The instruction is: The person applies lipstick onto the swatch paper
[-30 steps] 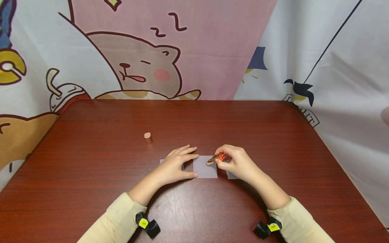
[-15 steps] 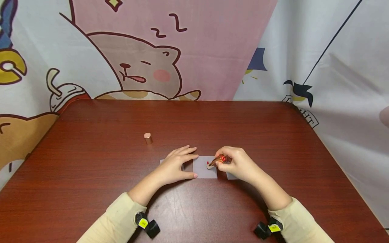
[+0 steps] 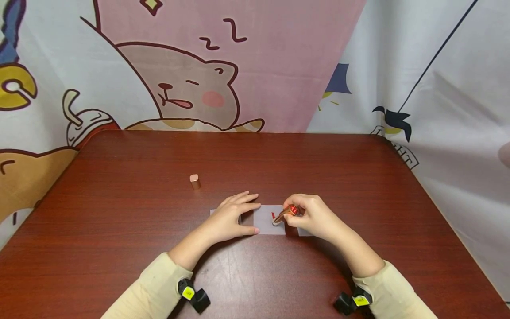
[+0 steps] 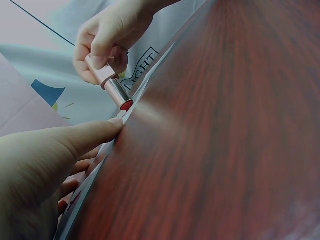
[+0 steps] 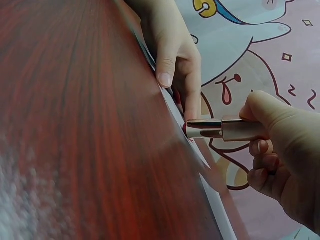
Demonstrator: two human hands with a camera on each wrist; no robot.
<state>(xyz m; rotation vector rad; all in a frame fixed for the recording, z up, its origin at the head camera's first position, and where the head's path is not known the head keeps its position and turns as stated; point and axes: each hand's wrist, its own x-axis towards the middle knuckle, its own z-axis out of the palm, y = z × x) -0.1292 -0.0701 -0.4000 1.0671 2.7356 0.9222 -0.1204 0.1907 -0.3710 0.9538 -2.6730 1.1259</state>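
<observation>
The work appeared to be partway through. The lipstick was uncapped, and its tip was at the middle sheet of paper, apparently touching it. A short red streak showed on that sheet, roughly at 1 o'clock from its centre, with the tip just beyond the streak's 6 o'clock end. So a first bit of marking was done there; the rest of the sheet in sight was bare, and the streak looked unfinished.

The right hand, at 3 o'clock from the streak, pinched the lipstick by its case between thumb and fingers. The left hand, at 9 o'clock, had its fingers spread wide and gripped nothing; its thumb and forefinger tips rested at the middle sheet's near-left and far-left edges, seemingly steadying it.

The left sheet lay mostly under the left hand. The left wrist view gave a glimpse of reddish traces beside those fingers, perhaps earlier marking, though I could not be sure. The right sheet was partly hidden by the right hand, so whether it bore marks could not be told. The cap stood on the table at 10 o'clock from the middle sheet, well apart; recapping was not yet done.
</observation>
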